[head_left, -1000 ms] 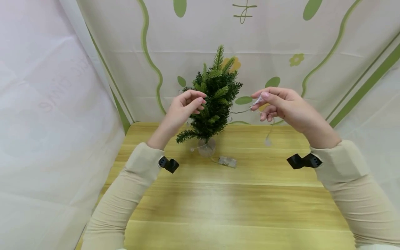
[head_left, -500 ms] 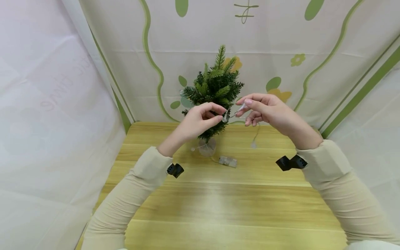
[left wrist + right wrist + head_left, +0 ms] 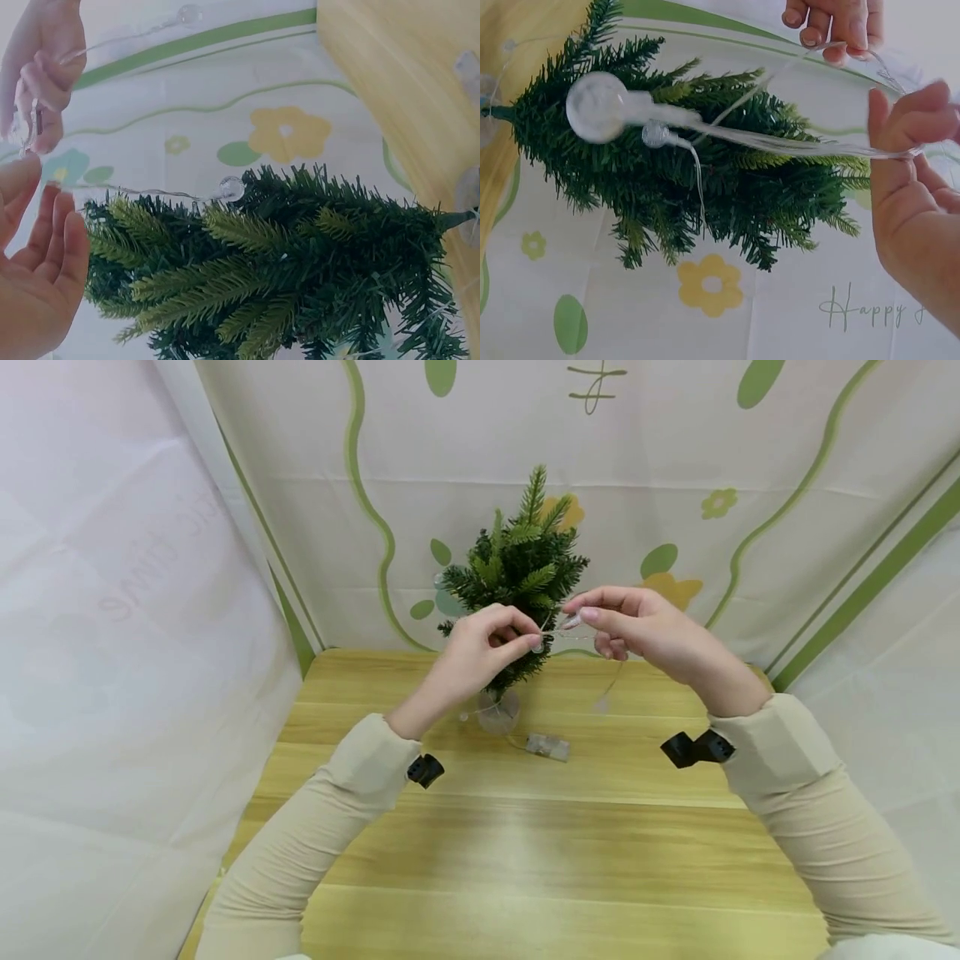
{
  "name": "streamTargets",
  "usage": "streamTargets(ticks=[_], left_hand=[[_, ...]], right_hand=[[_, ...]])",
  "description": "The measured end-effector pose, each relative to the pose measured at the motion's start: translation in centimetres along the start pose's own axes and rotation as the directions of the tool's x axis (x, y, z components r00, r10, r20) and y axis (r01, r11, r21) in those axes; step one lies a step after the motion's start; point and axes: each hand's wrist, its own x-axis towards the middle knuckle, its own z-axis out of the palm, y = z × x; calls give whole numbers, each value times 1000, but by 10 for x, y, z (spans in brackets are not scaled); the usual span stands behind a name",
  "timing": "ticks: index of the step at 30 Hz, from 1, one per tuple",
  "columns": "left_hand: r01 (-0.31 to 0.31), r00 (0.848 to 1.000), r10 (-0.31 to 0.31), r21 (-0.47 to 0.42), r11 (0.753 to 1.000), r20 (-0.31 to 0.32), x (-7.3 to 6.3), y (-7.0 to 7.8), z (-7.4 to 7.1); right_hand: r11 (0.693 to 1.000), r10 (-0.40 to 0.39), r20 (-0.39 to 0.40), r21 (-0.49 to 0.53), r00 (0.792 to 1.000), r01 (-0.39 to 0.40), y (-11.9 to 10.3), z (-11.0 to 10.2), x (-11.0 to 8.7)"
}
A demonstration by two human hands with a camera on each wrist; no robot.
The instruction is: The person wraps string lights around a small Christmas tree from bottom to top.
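Observation:
A small artificial Christmas tree [image 3: 525, 572] stands on the table in front of both hands. Before its right side, my left hand [image 3: 483, 647] pinches the thin wire of a string of lights [image 3: 780, 142] between thumb and fingertips. My right hand [image 3: 652, 627], just to the right, holds a gathered part of the same string. Wire runs across the small gap between the hands. One clear round bulb [image 3: 596, 107] hangs below the right hand, large in the right wrist view. Another bulb [image 3: 232, 188] lies against the branches in the left wrist view.
A clear battery box [image 3: 547, 747] lies on the wooden table [image 3: 525, 843], wired towards the tree's round pale base [image 3: 498, 714]. A bulb [image 3: 463, 717] sits left of the base. Printed white cloth [image 3: 637, 452] encloses the back and sides.
The right hand has come left with the gathered lights, and the left hand has moved right and down from the branches to pinch the wire. Over the last half second both shift only slightly.

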Motion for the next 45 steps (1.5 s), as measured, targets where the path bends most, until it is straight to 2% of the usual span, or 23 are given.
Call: streamTargets(ticks=[3, 7, 11, 14, 18, 20, 22, 25, 28, 32, 34, 35, 37, 40, 42, 45], left_hand=[[-24, 996, 25, 21, 999, -80, 1, -1, -4], [-53, 988, 55, 23, 998, -146, 4, -2, -11], [3, 976, -16, -60, 998, -217, 8, -6, -19], [53, 964, -88, -143, 988, -249, 10, -11, -24], [76, 957, -129, -202, 976, -261, 13, -14, -29], [87, 953, -145, -216, 972, -268, 14, -14, -29], [94, 948, -158, -229, 969, -277, 16, -15, -29], [102, 937, -182, -263, 959, -300, 19, -16, -30], [105, 919, -211, -310, 945, -332, 22, -17, -30], [95, 907, -224, -346, 933, -356, 24, -18, -30], [86, 910, -218, -353, 932, -354, 25, -19, -30], [84, 912, -216, -356, 931, -349, 25, -19, -30], [79, 916, -213, -368, 926, -340, 26, -19, -30], [72, 921, -205, -374, 925, -330, 27, -20, -30], [68, 923, -203, -378, 923, -328, 28, -20, -30], [69, 921, -202, -369, 927, -334, 29, -20, -30]], right_hand=[[997, 23, 28, -73, 999, -21, -1, -3, -1], [988, 38, 81, -156, 996, -25, -2, -11, -3], [979, 47, 57, -202, 997, -35, -2, -20, -6], [979, 14, 10, -205, 1000, -11, 0, -28, -7], [990, -48, -62, -133, 997, 39, -2, -35, -8], [996, -87, -87, -38, 992, 84, -4, -37, -6], [988, -128, -107, 72, 986, 136, -7, -39, -5], [956, -174, -175, 205, 969, 209, -13, -41, -1], [917, -200, -273, 286, 941, 278, -21, -42, 2], [789, -284, -362, 438, 888, 431, -30, -43, 7], [722, -332, -384, 484, 862, 494, -36, -43, 10], [703, -357, -390, 487, 849, 519, -38, -42, 11], [686, -397, -390, 475, 831, 551, -44, -40, 14], [679, -448, -359, 458, 819, 573, -54, -37, 18], [676, -461, -335, 467, 822, 570, -61, -36, 21], [674, -443, -301, 510, 845, 535, -70, -36, 23]])
